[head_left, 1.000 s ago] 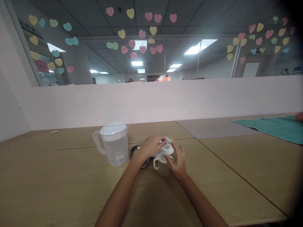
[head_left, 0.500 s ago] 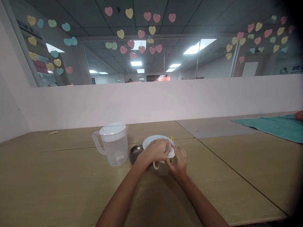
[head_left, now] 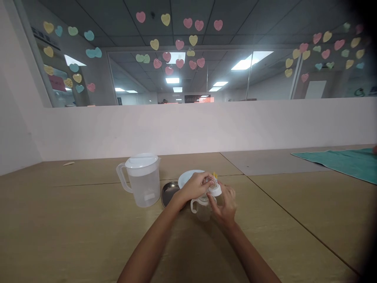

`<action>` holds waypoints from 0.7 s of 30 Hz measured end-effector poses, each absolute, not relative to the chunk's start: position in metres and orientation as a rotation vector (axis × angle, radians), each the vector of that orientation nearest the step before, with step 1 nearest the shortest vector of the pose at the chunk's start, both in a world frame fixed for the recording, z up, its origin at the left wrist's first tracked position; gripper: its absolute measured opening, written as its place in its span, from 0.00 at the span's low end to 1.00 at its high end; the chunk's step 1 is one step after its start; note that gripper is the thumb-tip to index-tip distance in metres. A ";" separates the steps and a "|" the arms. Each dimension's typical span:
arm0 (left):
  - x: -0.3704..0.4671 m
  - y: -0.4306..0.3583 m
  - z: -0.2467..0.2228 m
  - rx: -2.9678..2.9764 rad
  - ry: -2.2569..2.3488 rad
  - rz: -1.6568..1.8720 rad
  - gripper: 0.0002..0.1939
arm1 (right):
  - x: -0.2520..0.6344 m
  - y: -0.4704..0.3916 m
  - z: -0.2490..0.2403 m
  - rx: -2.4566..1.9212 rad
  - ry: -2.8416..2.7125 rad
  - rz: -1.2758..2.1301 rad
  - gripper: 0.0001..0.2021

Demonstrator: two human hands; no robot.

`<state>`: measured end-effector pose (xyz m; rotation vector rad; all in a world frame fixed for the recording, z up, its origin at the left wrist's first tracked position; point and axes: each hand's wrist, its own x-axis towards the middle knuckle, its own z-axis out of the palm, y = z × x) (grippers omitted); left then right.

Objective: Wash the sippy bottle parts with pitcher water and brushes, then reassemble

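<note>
A clear baby bottle point(head_left: 203, 213) with a white side handle stands upright on the table. Just above and right of its mouth is the white bottle cap point(head_left: 216, 191) with a clear top, tilted and apart from the bottle's rim. My left hand point(head_left: 196, 186) reaches over from the left, its fingers closed on the clear top of this cap. From the right, my right hand point(head_left: 226, 202) has thumb and fingers around the cap's white ring. Parts of the cap are hidden behind my fingers.
Left of my hands stand a lidded plastic pitcher point(head_left: 144, 182) and a steel bowl point(head_left: 169, 192). A white plate point(head_left: 188, 176) lies behind my left hand, with something yellow point(head_left: 215, 175) beside it. A teal cloth point(head_left: 347, 163) covers the far right.
The cap has lifted off the bottle and shifted a little right, together with both hands. The bottle's rim and handle now show. At the far right, another person's hand has mostly left the view.
</note>
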<state>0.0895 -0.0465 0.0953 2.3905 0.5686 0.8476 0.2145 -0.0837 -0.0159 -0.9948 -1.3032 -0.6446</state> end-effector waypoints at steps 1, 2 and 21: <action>0.090 -0.042 0.095 2.259 0.546 0.896 0.14 | 0.215 -0.085 -0.016 -0.993 -1.292 -0.628 0.23; 0.089 -0.037 0.095 2.126 0.539 0.962 0.17 | 0.215 -0.086 -0.016 -0.991 -1.281 -0.611 0.22; 0.036 0.004 0.101 2.845 1.408 0.874 0.16 | 0.237 -0.055 -0.037 -1.621 -1.192 0.105 0.29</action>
